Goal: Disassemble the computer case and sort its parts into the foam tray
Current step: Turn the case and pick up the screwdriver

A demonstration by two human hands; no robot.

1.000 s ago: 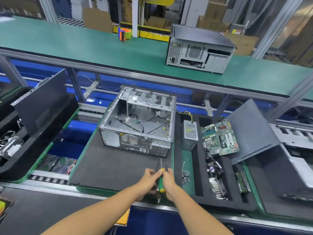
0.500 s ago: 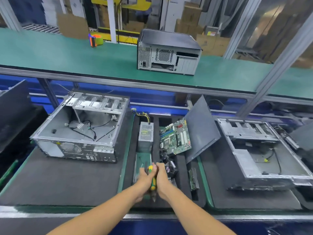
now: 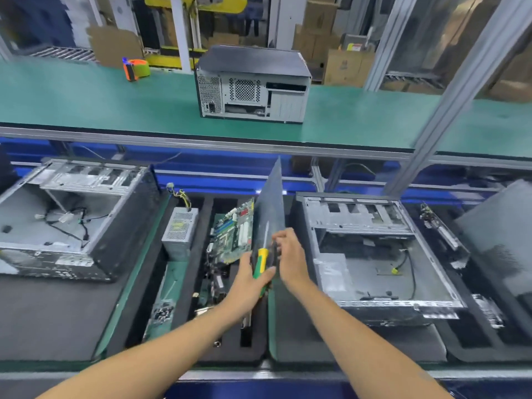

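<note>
Case (image 3: pixel 374 254) lies open on its side on the right-hand mat, stripped to its frame with a few cables inside; I see a second open case (image 3: pixel 66 226) on the left mat. Between them sits the foam tray (image 3: pixel 201 298), already holding a power supply (image 3: pixel 180 231), a motherboard (image 3: pixel 233 237) leaning in its slot, a side panel (image 3: pixel 270 203) stood on edge, and a heap of screws (image 3: pixel 162 311) near the front. My left hand (image 3: pixel 250 279) is wrapped around a screwdriver (image 3: pixel 260 262) with a green and yellow handle, shaft pointing up and away. My right hand (image 3: pixel 288 257) has its fingertips on a dark piece at the handle; whether it pinches that piece I cannot tell.

I judge this a tool-readying step between parts. Next I would carry the tip to the right-hand case, find a remaining screw, seat the tip squarely, and steady the frame with my free hand.
</note>
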